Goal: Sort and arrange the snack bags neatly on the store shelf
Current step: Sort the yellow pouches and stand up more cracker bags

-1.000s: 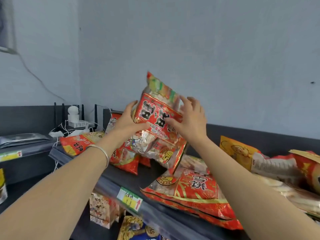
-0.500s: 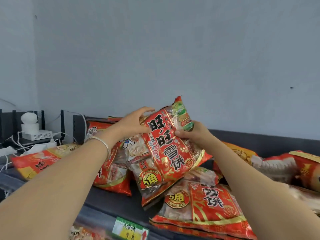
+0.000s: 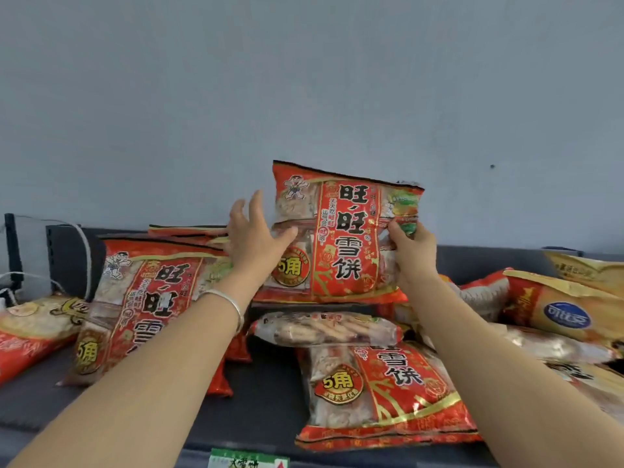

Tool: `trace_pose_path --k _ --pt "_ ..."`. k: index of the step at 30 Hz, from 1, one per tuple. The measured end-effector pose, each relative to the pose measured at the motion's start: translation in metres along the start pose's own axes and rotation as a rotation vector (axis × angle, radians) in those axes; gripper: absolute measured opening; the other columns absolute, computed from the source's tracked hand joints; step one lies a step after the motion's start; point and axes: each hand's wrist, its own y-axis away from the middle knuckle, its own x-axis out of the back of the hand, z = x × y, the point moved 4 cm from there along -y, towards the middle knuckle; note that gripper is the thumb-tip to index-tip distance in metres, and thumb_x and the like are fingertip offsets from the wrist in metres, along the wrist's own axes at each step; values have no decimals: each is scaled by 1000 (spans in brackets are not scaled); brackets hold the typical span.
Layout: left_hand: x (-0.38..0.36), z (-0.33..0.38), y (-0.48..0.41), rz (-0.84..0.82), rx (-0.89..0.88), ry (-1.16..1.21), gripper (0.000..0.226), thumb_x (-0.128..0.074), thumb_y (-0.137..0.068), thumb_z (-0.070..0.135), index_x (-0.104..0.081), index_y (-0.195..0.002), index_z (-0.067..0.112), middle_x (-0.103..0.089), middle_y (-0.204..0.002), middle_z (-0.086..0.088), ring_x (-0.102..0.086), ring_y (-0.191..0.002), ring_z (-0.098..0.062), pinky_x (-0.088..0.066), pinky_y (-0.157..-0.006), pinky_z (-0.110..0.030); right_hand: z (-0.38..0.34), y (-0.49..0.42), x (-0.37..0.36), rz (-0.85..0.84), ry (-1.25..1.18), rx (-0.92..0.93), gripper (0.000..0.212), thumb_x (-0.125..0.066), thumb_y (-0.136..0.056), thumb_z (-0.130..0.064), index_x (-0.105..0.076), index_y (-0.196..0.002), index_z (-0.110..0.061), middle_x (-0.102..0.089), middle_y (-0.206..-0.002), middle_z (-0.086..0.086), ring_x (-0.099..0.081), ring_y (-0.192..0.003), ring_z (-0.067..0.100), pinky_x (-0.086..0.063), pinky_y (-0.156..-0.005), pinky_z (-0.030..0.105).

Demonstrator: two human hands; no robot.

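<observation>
A red rice-cracker bag stands upright in the air above the dark shelf, face toward me. My right hand grips its right edge, thumb in front. My left hand has straight, spread fingers; its thumb touches the bag's left side. Another red bag leans upright at the left, behind my left forearm. A third red bag lies flat at the front, with a clear cracker pack behind it, below the held bag.
Yellow and red snack bags are heaped at the right. A yellow-red bag lies at the far left beside cables. A green price tag sits on the shelf's front edge. The grey wall rises behind.
The held bag has turned from tilted to upright and risen a little. My left hand has let go of its top and opened at its left side. The view has shifted right.
</observation>
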Motion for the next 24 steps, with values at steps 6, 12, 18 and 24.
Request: trace_pose_path --k 6,12,18,24 --pt "-46 -9 10 -528 199 318 94 -67 -84 42 -2 -151 30 -16 -158 -1 -21 -143 -25 -21 -114 -45 1 11 -1 93 -60 -3 9 -49 -99 -25 -58 -103 -22 -70 -102 2 -68 -93 19 -56 -86 44" --pt "-71 -20 3 -358 34 -126 99 -65 -85 41 9 -150 30 -13 -154 -15 -24 -140 -32 -25 -112 -45 22 1 -18 -59 -21 -84 25 -48 -100 -27 -47 -125 -25 -64 -118 2 -64 -105 21 -53 -92 48" --pt "-111 -46 9 -438 77 -121 97 -66 -83 45 6 -148 41 23 -156 -5 -2 -146 -34 -23 -114 -52 49 -5 -20 -112 550 -42 95 -68 -88 -24 1 -153 -24 -30 -148 17 -46 -128 32 -46 -93 39" --pt "-119 -54 9 -372 99 -150 103 -69 -78 49 12 -143 51 25 -154 -6 -15 -138 -43 -29 -108 -53 67 -18 -28 -260 726 21 92 -58 -94 -27 14 -151 -31 -49 -132 15 -60 -101 25 -51 -74 32"
